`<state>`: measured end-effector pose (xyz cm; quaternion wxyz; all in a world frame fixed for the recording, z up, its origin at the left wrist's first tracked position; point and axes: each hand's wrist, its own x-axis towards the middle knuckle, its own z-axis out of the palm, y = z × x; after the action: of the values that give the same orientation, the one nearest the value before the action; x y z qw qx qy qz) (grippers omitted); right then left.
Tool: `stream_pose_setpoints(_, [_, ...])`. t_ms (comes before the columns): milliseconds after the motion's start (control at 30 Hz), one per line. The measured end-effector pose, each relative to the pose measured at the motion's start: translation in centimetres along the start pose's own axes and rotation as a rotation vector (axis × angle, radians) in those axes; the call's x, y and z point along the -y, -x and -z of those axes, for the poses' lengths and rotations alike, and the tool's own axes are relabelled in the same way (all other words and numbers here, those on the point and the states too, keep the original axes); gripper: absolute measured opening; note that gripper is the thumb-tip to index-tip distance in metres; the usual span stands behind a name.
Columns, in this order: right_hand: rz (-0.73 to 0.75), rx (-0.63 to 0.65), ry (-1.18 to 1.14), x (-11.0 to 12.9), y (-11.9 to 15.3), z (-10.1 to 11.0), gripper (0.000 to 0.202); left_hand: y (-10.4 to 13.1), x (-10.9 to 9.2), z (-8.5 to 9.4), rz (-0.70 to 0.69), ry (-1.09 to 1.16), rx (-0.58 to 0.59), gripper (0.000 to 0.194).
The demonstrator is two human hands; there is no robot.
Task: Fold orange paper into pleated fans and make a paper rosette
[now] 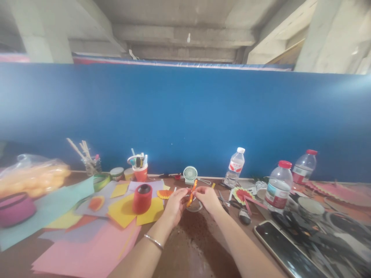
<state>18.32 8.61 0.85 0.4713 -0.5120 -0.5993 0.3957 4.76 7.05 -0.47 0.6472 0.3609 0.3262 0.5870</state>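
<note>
A narrow orange strip, looking like folded paper, stands slanted between my two hands over the brown table. My left hand pinches it from the left, with a silver bangle on that wrist. From the right, the fingers of my right hand close on its upper part. Just behind my hands is a small pale green fan. An orange pleated paper piece lies left of my left hand. Below my fingers a pale ring-like item shows partly.
Coloured paper sheets and a red roll lie left. A cup of tools stands behind them. On the right are water bottles, a paper rosette, a phone and dark clutter. A blue partition rises behind the brown table.
</note>
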Motion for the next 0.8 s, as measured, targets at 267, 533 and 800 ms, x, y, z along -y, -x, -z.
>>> stream_pose_setpoints(267, [-0.006,0.033,-0.03,0.0,0.0,-0.1,0.013,-0.1,-0.6,0.1,-0.029,-0.005,-0.027,0.02])
stream_pose_setpoints(533, [-0.054,0.036,-0.066,0.0,0.3,0.0,0.015,-0.7,-0.2,1.1,0.038,-0.115,-0.158,0.016])
stream_pose_setpoints(800, [-0.228,0.11,-0.102,0.5,0.4,0.3,0.013,-1.3,-3.3,1.8,-0.209,-0.381,-0.285,0.017])
